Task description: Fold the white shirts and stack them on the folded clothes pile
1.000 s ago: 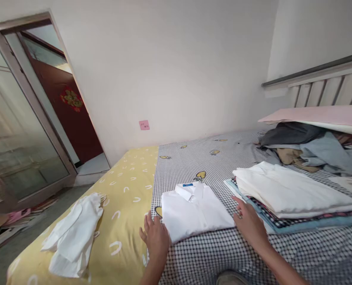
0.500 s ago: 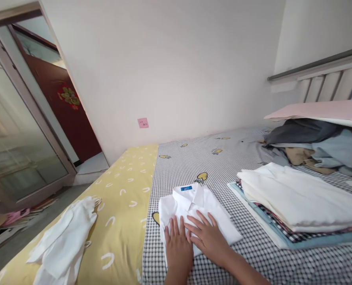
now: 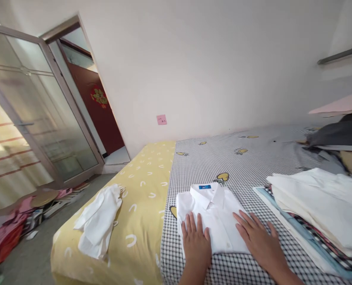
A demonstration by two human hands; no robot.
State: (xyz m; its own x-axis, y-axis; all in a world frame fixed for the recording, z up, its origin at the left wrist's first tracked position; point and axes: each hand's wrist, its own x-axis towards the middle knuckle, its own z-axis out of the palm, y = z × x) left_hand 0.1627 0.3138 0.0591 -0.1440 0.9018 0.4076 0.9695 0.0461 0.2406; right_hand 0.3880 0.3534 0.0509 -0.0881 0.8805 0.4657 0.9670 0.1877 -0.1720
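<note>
A folded white collared shirt (image 3: 219,221) lies face up on the checked bedsheet (image 3: 205,158), its collar pointing away from me and a blue label showing inside the neck. My left hand (image 3: 196,239) rests flat on the shirt's lower left part, fingers stretched out. Over its right edge is my right hand (image 3: 260,239), fingers spread, with the fingertips on the cloth. Neither hand grips anything.
A stack of folded clothes (image 3: 321,213), white on top, sits to the right. Crumpled white cloth (image 3: 101,221) lies on the yellow sheet (image 3: 134,229) at left. Dark and grey clothes (image 3: 339,134) are piled at far right. Beyond the bed's left side stands a glass door (image 3: 66,114).
My hands were close together on the shirt's middle; now they are apart, the right one moved to the shirt's right edge. The view has turned left.
</note>
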